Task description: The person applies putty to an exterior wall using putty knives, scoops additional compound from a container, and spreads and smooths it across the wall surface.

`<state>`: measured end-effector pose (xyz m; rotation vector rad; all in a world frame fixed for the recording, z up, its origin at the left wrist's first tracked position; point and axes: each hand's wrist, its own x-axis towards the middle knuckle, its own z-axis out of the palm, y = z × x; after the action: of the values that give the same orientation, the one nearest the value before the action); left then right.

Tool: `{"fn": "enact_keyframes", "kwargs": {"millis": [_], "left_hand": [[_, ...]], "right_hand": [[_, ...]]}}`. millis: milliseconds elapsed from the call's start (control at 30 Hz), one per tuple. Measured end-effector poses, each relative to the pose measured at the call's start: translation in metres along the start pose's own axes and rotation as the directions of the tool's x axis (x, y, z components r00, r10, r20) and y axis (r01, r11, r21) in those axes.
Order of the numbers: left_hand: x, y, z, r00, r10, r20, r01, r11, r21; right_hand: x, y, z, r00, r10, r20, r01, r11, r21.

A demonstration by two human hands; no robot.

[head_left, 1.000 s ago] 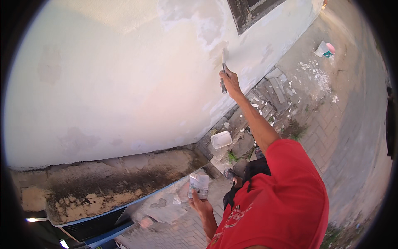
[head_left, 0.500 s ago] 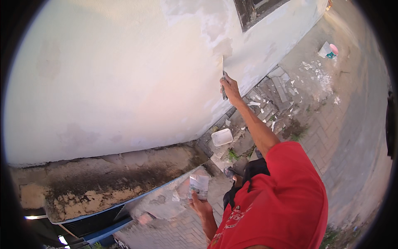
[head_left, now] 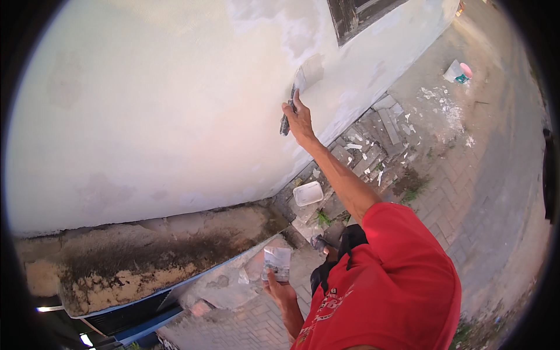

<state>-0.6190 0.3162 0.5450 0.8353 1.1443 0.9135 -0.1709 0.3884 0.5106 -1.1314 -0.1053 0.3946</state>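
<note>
My right hand [head_left: 300,121] is reached out to the pale wall [head_left: 175,116], its fingers closed round the dark handle of a putty knife [head_left: 286,123]. The knife's broad blade lies against the wall at the edge of a damp greyish patch [head_left: 314,69]. Low down by my body, my left hand [head_left: 281,291] grips a flat squarish plate [head_left: 277,261] by its near edge. Whitish and grey smears cover the plate; what it is made of I cannot tell.
A white rectangular tub [head_left: 308,193] sits on broken paving by the wall's foot, among white scraps and loose bricks [head_left: 388,125]. A white bucket [head_left: 452,71] stands farther off. A stained concrete ledge [head_left: 146,256] runs along the left. A dark-framed window [head_left: 356,23] is above.
My right hand has moved left along the wall with the putty knife, whose blade has turned to show its flat side. My left hand holds the plate in nearly the same place.
</note>
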Motion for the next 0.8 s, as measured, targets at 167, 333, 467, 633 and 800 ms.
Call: {"fn": "enact_keyframes", "kwargs": {"millis": [167, 333, 467, 633, 800], "left_hand": [[0.014, -0.003, -0.002, 0.999, 0.010, 0.046, -0.009, 1.000, -0.004], [0.004, -0.003, 0.001, 0.999, 0.001, 0.041, 0.000, 1.000, -0.018], [0.004, -0.006, -0.009, 1.000, -0.009, 0.029, 0.010, 0.999, -0.031], [0.009, 0.002, -0.002, 0.999, 0.002, 0.033, -0.002, 1.000, -0.014], [0.006, 0.000, 0.007, 0.999, 0.013, 0.035, -0.012, 1.000, -0.021]], "right_hand": [[-0.055, 0.027, -0.002, 0.987, 0.059, 0.150, -0.067, 0.997, 0.049], [0.021, -0.004, -0.088, 0.942, 0.317, -0.110, -0.253, 0.886, 0.389], [0.032, -0.020, -0.066, 0.961, 0.275, -0.044, -0.239, 0.896, 0.375], [-0.050, -0.019, -0.014, 0.964, 0.174, 0.203, -0.214, 0.957, 0.195], [0.013, 0.022, -0.065, 0.996, -0.010, -0.092, 0.030, 0.977, 0.211]]}}
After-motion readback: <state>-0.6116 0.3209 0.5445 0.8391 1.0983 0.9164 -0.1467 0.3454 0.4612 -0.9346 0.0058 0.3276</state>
